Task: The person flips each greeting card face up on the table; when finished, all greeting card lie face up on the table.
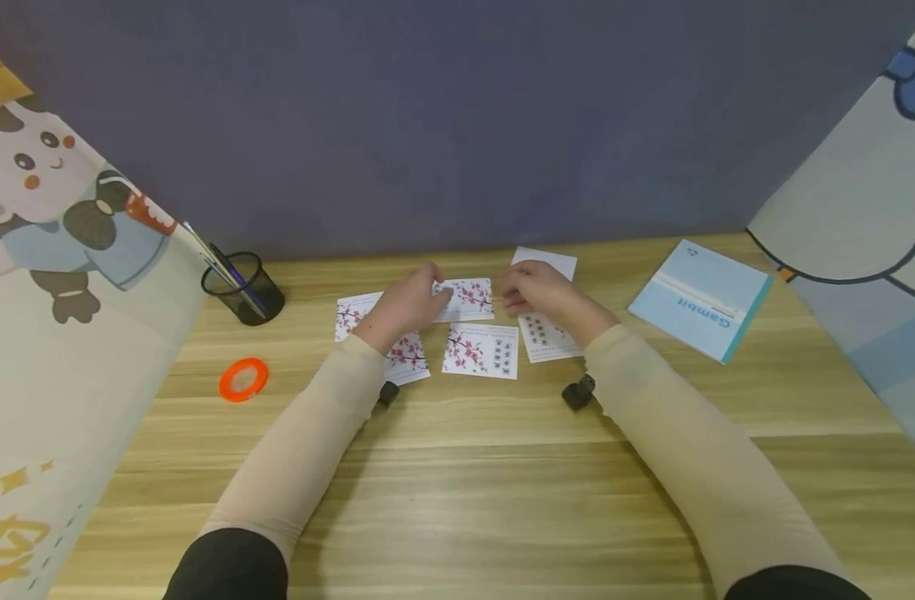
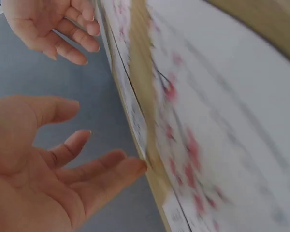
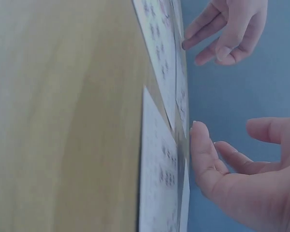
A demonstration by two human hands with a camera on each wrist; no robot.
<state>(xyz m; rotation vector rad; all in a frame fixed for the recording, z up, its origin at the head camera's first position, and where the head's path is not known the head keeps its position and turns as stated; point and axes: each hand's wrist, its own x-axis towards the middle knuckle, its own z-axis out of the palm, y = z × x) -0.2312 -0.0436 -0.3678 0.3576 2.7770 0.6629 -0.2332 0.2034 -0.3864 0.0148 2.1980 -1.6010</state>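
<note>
Several white cards printed with pink blossom branches and dark characters lie on the table in two rough rows. My left hand [image 1: 407, 307] is over the left cards, beside the upper middle blossom card [image 1: 465, 300]. Its fingers are apart and hold nothing; whether a fingertip touches a card I cannot tell. Over the right-hand cards, my right hand [image 1: 542, 292] partly covers the upper right card [image 1: 551, 260] and the lower right card [image 1: 547, 340]. Loosely bent, its fingers [image 3: 203, 145] grip nothing. Between the hands, nearer me, lies the lower middle card [image 1: 480, 350].
A black mesh pen cup [image 1: 266, 292] with pens and brushes stands at the back left. Nearer me lies an orange roll of tape [image 1: 243, 379]. A light blue Gambit booklet [image 1: 701, 300] lies on the right. A dark panel [image 1: 457, 125] closes off the table's back edge.
</note>
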